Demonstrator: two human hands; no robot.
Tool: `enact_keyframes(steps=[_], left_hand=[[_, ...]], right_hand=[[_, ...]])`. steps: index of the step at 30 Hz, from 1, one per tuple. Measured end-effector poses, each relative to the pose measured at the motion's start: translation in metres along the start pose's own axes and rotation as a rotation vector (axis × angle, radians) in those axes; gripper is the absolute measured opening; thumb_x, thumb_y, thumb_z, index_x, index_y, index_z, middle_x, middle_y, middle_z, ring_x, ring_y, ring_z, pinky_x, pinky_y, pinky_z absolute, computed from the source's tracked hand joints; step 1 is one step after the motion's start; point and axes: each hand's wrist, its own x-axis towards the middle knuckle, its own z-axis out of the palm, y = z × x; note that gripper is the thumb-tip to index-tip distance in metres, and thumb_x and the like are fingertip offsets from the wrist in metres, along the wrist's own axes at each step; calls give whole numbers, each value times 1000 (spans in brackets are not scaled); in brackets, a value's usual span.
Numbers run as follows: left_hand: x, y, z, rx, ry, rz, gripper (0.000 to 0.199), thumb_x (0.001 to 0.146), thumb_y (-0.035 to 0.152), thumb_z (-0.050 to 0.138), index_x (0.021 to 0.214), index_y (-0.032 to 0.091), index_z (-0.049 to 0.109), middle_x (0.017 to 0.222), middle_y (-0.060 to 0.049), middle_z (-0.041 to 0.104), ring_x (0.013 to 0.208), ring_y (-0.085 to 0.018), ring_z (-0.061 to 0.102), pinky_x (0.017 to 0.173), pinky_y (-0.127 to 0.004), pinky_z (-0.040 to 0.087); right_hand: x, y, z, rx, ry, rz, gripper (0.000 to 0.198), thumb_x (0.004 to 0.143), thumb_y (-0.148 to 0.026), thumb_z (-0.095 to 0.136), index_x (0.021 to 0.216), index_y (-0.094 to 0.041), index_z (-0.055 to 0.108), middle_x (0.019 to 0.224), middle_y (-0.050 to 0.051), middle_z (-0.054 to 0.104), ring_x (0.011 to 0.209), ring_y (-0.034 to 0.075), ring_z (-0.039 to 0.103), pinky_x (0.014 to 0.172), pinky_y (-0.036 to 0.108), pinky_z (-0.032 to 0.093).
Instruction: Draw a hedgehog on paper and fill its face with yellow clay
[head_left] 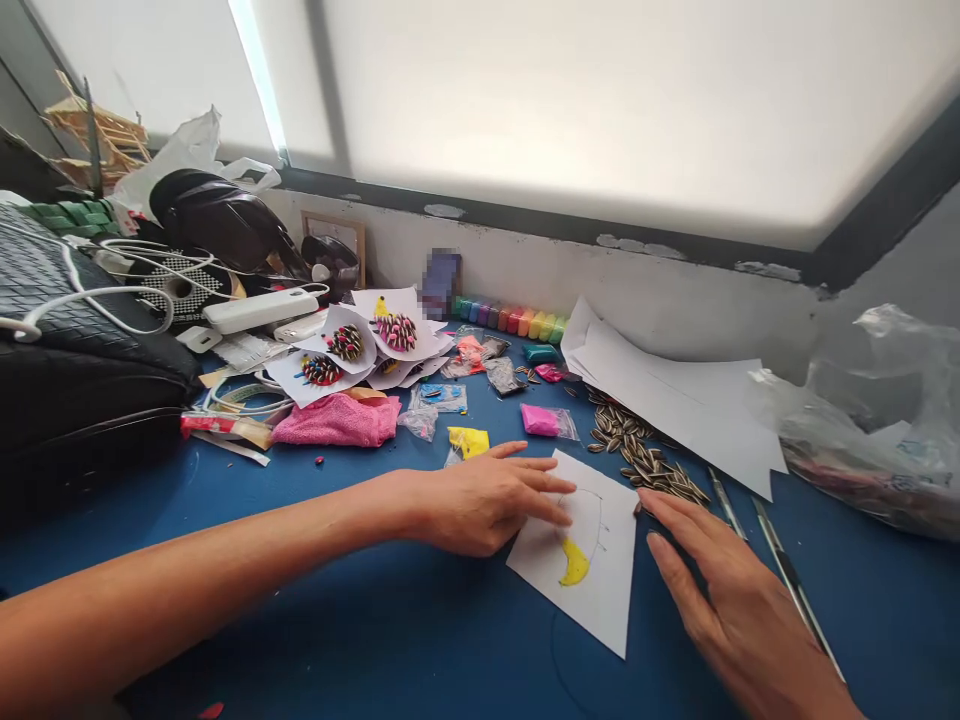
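Note:
A white sheet of paper (611,610) lies askew on the blue table in front of me. It bears a pencil outline and a crescent-shaped patch of yellow clay (575,565). Resting on the sheet's left part, my left hand (499,500) has its fingers spread over the drawing. My right hand (724,590) is just off the sheet's right edge, fingers stretched out and thumb apart, holding nothing that I can see. Its fingertips are close to a heap of striped sunflower seeds (637,450). A packet of yellow clay (469,442) sits just beyond my left hand.
Two utility knives (787,570) lie right of the seeds, partly behind my right hand. Further back are blank sheets (667,390), a pink clay packet (546,420) and a row of coloured clay (517,320). Decorated paper pieces (345,345), a pink cloth (337,420) and a black bag (82,400) stand left.

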Motion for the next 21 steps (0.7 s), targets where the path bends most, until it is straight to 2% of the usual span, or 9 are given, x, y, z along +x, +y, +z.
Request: enact_keyframes(steps=[3, 4, 6, 10, 13, 15, 18, 21], left_hand=[[2, 11, 5, 53, 113, -163, 39, 97, 24, 43, 133, 14, 54, 147, -14, 46, 137, -28, 43, 114, -46, 35], [3, 16, 10, 79, 131, -210, 41, 98, 32, 43, 132, 12, 55, 144, -16, 48, 136, -31, 44, 115, -50, 31], [2, 25, 24, 101, 121, -245, 49, 100, 41, 39, 134, 9, 50, 143, -17, 49, 141, -35, 35, 117, -56, 23], [1, 28, 42, 106, 95, -233, 53, 101, 37, 33, 145, 9, 37, 155, -16, 32, 145, -35, 25, 118, -59, 16], [2, 14, 38, 96, 78, -147, 46, 101, 32, 31, 144, 20, 40, 154, -8, 37, 145, -35, 26, 116, -62, 16], [5, 5, 31, 130, 64, -110, 44, 100, 30, 32, 142, 23, 43, 152, -7, 40, 144, -36, 27, 115, -64, 17], [11, 2, 25, 215, 104, -141, 41, 98, 25, 33, 135, 19, 49, 149, -11, 43, 142, -35, 31, 115, -60, 20], [14, 11, 28, 198, 101, -221, 38, 100, 29, 32, 127, 14, 54, 147, -14, 45, 141, -33, 34, 116, -56, 21]], right_hand=[[-3, -1, 6, -48, -26, -67, 41, 100, -33, 39, 121, -12, 66, 120, 11, 71, 109, 22, 68, 86, 36, 60], [-4, -1, 8, -75, -46, -96, 43, 100, -34, 36, 122, -13, 66, 122, 10, 71, 111, 22, 67, 87, 37, 59], [-5, -2, 12, -134, -80, -130, 47, 101, -34, 31, 122, -13, 67, 122, 9, 71, 114, 23, 66, 90, 39, 58], [-4, 3, 12, -230, -51, -107, 51, 101, -30, 27, 116, -8, 70, 115, 13, 73, 108, 28, 69, 89, 44, 57], [-2, 7, 5, -277, -14, -90, 49, 100, -28, 29, 116, -6, 70, 118, 14, 72, 110, 29, 68, 89, 46, 56], [-1, 6, 1, -293, 4, -104, 48, 100, -26, 29, 117, -6, 69, 120, 13, 71, 112, 29, 67, 89, 45, 56], [-2, 1, 3, -293, 5, -161, 49, 100, -25, 28, 115, -10, 71, 116, 10, 73, 109, 26, 69, 89, 42, 56], [-4, -4, 8, -276, -6, -217, 49, 100, -24, 28, 107, -14, 75, 109, 9, 76, 104, 24, 71, 89, 42, 55]])
